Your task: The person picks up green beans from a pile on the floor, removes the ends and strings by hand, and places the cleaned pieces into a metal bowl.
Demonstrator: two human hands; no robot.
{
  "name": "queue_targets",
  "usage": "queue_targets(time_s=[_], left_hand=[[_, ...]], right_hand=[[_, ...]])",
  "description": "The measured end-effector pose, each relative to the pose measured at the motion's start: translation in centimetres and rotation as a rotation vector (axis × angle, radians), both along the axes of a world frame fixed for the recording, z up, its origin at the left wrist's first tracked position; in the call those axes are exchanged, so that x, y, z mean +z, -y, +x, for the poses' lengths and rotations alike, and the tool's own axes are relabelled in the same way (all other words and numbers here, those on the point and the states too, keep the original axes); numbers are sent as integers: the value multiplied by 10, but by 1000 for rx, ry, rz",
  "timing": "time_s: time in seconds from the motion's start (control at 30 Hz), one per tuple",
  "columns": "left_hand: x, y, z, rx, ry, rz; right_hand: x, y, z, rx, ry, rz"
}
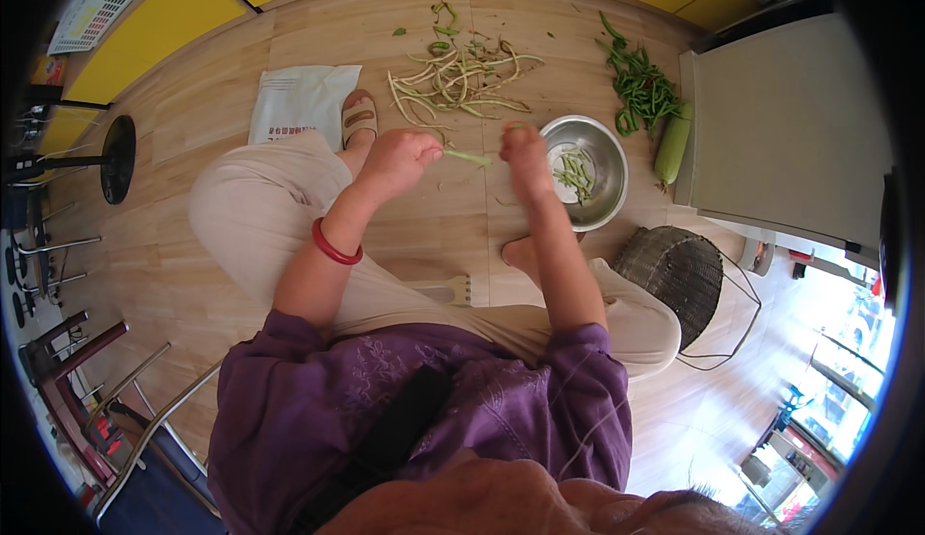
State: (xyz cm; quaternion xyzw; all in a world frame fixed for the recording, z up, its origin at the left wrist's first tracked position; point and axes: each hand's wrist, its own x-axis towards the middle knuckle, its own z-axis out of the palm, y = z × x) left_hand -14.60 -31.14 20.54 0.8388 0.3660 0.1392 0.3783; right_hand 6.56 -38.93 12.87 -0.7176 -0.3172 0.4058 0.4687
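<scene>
My left hand (398,162), a red bangle on its wrist, pinches a green long bean (466,157) that sticks out to the right of the fingertips. Just left of the metal bowl (621,171), my right hand (525,159) is closed with curled fingers; what they hold, if anything, is hidden. Short cut bean pieces (575,174) lie in the bowl. Beyond both hands, a loose heap of pale long beans (461,77) spreads over the wooden floor.
Green peppers (644,87) and a long green gourd (674,146) lie beside a grey cabinet (790,116) at right. Near my right knee stands a dark woven basket (672,270) with a wire handle. A white bag (301,101) lies by my left foot; metal-framed chairs (159,419) stand at left.
</scene>
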Motion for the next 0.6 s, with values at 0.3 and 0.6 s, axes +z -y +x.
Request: queue_targets(time_s=[0.3,0.6], left_hand=[[-8,0,4,15,-75,-120],[-2,-9,-6,162,79,-644]], right_hand=[[73,5,-37,594,342,15],[38,2,-24,211,9,-32]])
